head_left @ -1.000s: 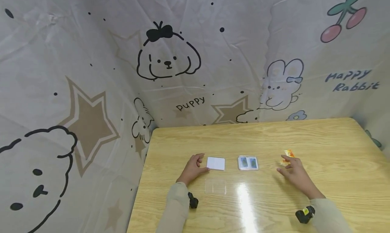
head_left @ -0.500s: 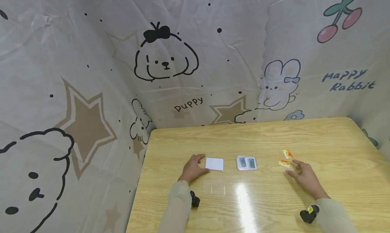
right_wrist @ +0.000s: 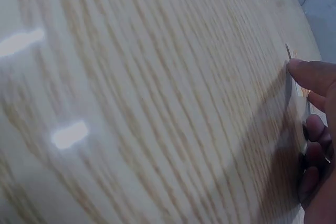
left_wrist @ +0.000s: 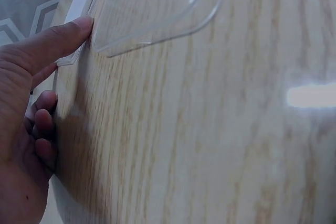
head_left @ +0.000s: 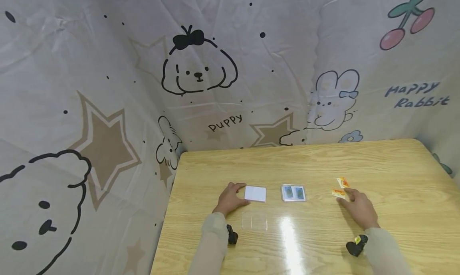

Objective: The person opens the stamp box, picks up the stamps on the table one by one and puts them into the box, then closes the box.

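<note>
My left hand point(head_left: 230, 199) holds a flat white rectangle point(head_left: 255, 194) at its left end, thumb on the near edge and index finger on the far one. In the left wrist view the thumb meets the edge of this white piece point(left_wrist: 80, 1). My right hand point(head_left: 360, 209) pinches the right end of a small orange-and-white card point(head_left: 338, 193) between thumb and index finger. A second orange card point(head_left: 343, 182) lies just behind it. In the right wrist view the thumb and fingers mostly hide the pinched card point(right_wrist: 303, 91).
Between the hands lies a clear case point(head_left: 293, 192) with two blue-pictured cards side by side. A transparent plastic cover point(head_left: 254, 221) lies in front of the white rectangle. All stand on a wooden table point(head_left: 309, 163) with a printed curtain point(head_left: 230, 67) behind and left.
My right hand first drew back toward the right, uncovering the two orange cards, then came back to the nearer one's right end. My left hand has closed slightly onto the white rectangle.
</note>
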{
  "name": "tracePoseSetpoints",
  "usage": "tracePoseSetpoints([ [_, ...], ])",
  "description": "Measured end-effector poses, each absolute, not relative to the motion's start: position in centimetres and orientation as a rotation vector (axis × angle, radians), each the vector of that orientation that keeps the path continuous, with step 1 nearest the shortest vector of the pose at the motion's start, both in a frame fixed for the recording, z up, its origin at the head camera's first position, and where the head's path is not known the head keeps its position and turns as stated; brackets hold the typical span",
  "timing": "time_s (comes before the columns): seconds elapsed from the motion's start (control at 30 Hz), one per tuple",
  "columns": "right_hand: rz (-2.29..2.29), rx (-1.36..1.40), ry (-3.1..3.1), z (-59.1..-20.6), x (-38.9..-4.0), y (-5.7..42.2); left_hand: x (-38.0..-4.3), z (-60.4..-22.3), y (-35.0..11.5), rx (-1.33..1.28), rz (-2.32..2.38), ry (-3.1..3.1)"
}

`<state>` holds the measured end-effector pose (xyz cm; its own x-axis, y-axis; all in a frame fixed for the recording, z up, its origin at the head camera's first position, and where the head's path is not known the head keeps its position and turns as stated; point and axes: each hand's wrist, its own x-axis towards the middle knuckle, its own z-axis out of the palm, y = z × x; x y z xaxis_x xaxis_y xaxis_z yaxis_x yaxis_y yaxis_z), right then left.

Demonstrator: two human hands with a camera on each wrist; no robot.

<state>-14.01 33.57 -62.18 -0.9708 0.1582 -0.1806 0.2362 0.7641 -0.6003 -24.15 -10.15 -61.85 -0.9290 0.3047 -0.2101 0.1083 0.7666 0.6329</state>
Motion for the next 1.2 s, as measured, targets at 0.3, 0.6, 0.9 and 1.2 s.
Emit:
tracePoseSetpoints([
  [0.3, -0.95, 0.305, 2.87, -62.3, -13.9, 33.7, -24.0, -61.8, -10.1, 0.308, 0.962, 2.654],
  [0.6, -0.994, 0.32, 2.883, -62.4, -13.3, 33.4, -24.0, -62.2, -10.0, 0.296, 0.962, 2.662],
  [0.9, -1.017, 0.179, 2.888, -62.3, -13.1, 33.4, -24.0, -62.7, -10.1, 0.293, 0.951, 2.679],
  [1.2, -0.995, -0.136, 2.786, -61.5, -14.1, 34.5, -24.0, -62.8, -10.1, 0.297, 0.98, 2.672],
])
